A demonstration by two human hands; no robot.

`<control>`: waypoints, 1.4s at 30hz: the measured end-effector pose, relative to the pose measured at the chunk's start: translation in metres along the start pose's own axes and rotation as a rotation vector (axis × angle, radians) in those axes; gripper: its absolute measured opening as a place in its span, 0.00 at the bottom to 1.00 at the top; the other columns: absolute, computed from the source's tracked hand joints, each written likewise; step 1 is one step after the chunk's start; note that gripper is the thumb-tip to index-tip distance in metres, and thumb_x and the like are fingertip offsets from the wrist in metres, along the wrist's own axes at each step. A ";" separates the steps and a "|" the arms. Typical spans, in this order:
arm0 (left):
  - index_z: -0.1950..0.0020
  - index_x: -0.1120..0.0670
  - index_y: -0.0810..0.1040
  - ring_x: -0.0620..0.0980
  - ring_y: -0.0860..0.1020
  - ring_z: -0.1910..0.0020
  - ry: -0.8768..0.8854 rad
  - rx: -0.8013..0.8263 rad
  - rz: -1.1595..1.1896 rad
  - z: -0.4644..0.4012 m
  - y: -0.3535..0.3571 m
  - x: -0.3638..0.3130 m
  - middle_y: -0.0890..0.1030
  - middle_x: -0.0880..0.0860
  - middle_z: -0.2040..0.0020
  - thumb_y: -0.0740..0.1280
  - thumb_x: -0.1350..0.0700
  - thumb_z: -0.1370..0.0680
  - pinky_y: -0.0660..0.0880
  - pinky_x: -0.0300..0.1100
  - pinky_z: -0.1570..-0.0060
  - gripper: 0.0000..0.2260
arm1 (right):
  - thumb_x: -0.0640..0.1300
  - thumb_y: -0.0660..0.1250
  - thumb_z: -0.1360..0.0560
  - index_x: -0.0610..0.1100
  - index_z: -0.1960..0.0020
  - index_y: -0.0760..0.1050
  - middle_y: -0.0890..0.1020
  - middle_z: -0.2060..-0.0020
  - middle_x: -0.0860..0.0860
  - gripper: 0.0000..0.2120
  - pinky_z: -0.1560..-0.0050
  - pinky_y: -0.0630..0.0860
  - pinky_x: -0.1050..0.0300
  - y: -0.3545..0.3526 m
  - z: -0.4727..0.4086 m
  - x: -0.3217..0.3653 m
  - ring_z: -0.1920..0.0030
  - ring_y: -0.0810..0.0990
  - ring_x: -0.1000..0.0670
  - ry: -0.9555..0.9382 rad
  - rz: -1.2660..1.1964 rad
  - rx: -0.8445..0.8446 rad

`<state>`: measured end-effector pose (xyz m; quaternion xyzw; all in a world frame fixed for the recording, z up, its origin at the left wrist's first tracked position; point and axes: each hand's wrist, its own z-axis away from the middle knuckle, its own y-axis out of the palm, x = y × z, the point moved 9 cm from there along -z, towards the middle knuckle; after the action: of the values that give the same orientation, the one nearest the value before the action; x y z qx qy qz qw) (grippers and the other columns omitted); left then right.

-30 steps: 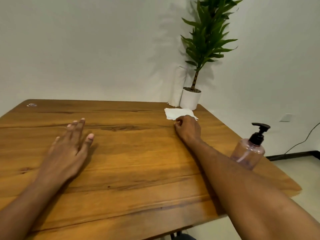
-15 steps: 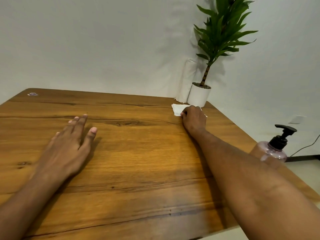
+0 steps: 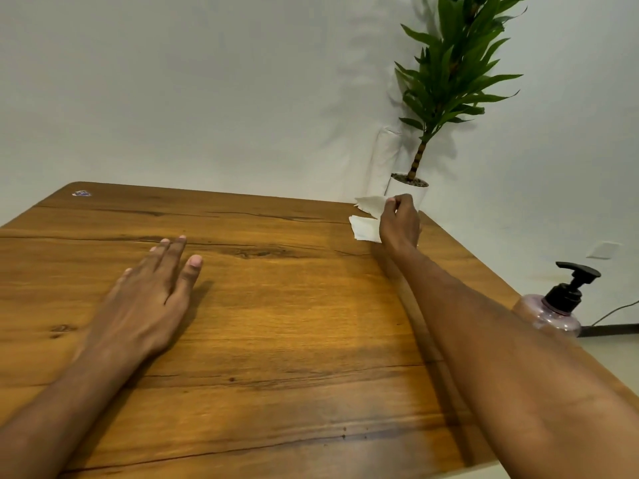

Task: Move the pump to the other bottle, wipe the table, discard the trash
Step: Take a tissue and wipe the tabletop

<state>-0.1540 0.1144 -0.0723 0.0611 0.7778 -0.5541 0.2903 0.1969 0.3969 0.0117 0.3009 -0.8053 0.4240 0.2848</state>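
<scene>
My right hand (image 3: pixel 400 221) is at the far right of the wooden table (image 3: pixel 276 323), pinching a white paper tissue (image 3: pixel 366 219) and lifting one corner of it off the wood. A clear pinkish bottle (image 3: pixel 549 314) with a black pump (image 3: pixel 572 283) stands at the table's right edge, partly hidden behind my right forearm. Flat on the table at the left rests my left hand (image 3: pixel 152 299), fingers spread, holding nothing. No second bottle is in view.
A potted plant (image 3: pixel 411 191) in a white pot stands in the far right corner against the wall, with a white roll (image 3: pixel 382 160) beside it. A small scrap (image 3: pixel 81 193) lies at the far left corner. A cable runs along the floor at right.
My right hand has reached forward onto the tissue, closed on it and raised its corner. The camera view has shifted; my left hand stays flat on the table.
</scene>
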 end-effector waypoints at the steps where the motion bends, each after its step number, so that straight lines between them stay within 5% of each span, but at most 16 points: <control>1: 0.16 0.42 0.44 0.48 0.51 0.16 -0.007 0.002 0.000 0.002 -0.001 0.000 0.49 0.49 0.14 0.29 0.21 0.31 0.50 0.55 0.18 0.48 | 0.48 0.55 0.13 0.42 0.39 0.74 0.81 0.51 0.48 0.13 0.34 0.73 0.41 -0.004 0.006 0.015 0.49 0.77 0.47 -0.044 0.005 -0.023; 5: 0.15 0.42 0.46 0.49 0.52 0.16 -0.030 0.008 0.005 0.003 -0.001 -0.001 0.51 0.49 0.14 0.30 0.22 0.29 0.49 0.55 0.18 0.46 | 0.49 0.54 0.13 0.42 0.42 0.73 0.78 0.60 0.52 0.13 0.40 0.75 0.41 -0.017 0.047 0.078 0.57 0.77 0.48 -0.254 -0.007 0.014; 9: 0.15 0.44 0.50 0.49 0.54 0.16 -0.028 -0.008 0.053 0.011 -0.008 -0.007 0.54 0.50 0.14 0.35 0.28 0.22 0.50 0.55 0.18 0.38 | 0.51 0.55 0.12 0.45 0.43 0.72 0.76 0.58 0.54 0.11 0.56 0.75 0.45 -0.010 0.145 0.119 0.58 0.76 0.52 -0.402 -0.068 0.404; 12: 0.16 0.43 0.59 0.53 0.60 0.18 -0.045 -0.079 0.193 0.019 -0.020 -0.011 0.61 0.49 0.16 0.38 0.31 0.18 0.56 0.56 0.21 0.34 | 0.54 0.56 0.12 0.50 0.43 0.72 0.81 0.51 0.51 0.11 0.51 0.78 0.44 0.003 0.248 0.126 0.52 0.79 0.48 -0.503 -0.041 0.826; 15: 0.19 0.41 0.65 0.53 0.64 0.20 -0.052 -0.112 0.393 0.026 -0.027 -0.009 0.67 0.50 0.18 0.40 0.28 0.20 0.61 0.54 0.23 0.35 | 0.56 0.55 0.12 0.53 0.40 0.72 0.83 0.40 0.52 0.10 0.42 0.77 0.43 0.002 0.313 0.134 0.43 0.80 0.49 -0.658 -0.021 0.982; 19: 0.16 0.41 0.57 0.56 0.60 0.18 -0.064 0.076 0.351 0.029 -0.034 -0.006 0.55 0.47 0.15 0.42 0.25 0.22 0.59 0.62 0.21 0.38 | 0.58 0.51 0.12 0.55 0.20 0.66 0.70 0.21 0.56 0.23 0.25 0.65 0.54 -0.001 0.328 0.132 0.21 0.66 0.56 -0.721 0.126 1.000; 24: 0.15 0.40 0.48 0.59 0.56 0.17 -0.077 0.196 0.115 0.060 -0.049 0.018 0.47 0.46 0.14 0.40 0.29 0.21 0.58 0.64 0.21 0.35 | 0.62 0.45 0.13 0.62 0.16 0.54 0.51 0.15 0.61 0.26 0.21 0.46 0.58 0.019 0.305 0.116 0.16 0.47 0.57 -0.718 0.309 1.124; 28: 0.19 0.37 0.32 0.50 0.47 0.15 0.021 0.312 -0.190 0.086 -0.025 0.028 0.42 0.45 0.15 0.36 0.30 0.22 0.47 0.51 0.20 0.33 | 0.63 0.43 0.14 0.64 0.16 0.51 0.49 0.15 0.61 0.26 0.18 0.48 0.46 0.040 0.264 0.106 0.15 0.46 0.54 -0.601 0.396 1.091; 33: 0.18 0.40 0.36 0.46 0.46 0.16 0.049 0.301 -0.209 0.081 -0.028 0.022 0.42 0.44 0.15 0.30 0.26 0.31 0.42 0.43 0.24 0.43 | 0.63 0.42 0.14 0.62 0.15 0.51 0.50 0.15 0.58 0.27 0.18 0.49 0.42 0.070 0.238 0.116 0.14 0.47 0.49 -0.518 0.462 1.034; 38: 0.18 0.35 0.38 0.49 0.45 0.15 0.044 0.301 -0.224 0.081 -0.026 0.026 0.35 0.42 0.16 0.34 0.28 0.26 0.46 0.52 0.19 0.36 | 0.63 0.45 0.13 0.63 0.16 0.54 0.52 0.15 0.60 0.26 0.18 0.50 0.48 0.064 0.300 0.142 0.15 0.48 0.51 -0.711 0.392 1.054; 42: 0.18 0.34 0.40 0.48 0.45 0.15 0.054 0.284 -0.228 0.080 -0.026 0.025 0.34 0.42 0.16 0.34 0.27 0.27 0.47 0.52 0.19 0.36 | 0.64 0.45 0.14 0.67 0.17 0.56 0.53 0.16 0.63 0.25 0.19 0.49 0.51 0.040 0.306 0.128 0.15 0.47 0.56 -0.694 0.327 1.080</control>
<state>-0.1547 0.0265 -0.0810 0.0276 0.7011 -0.6858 0.1932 0.0219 0.1230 -0.0634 0.3944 -0.5598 0.6844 -0.2503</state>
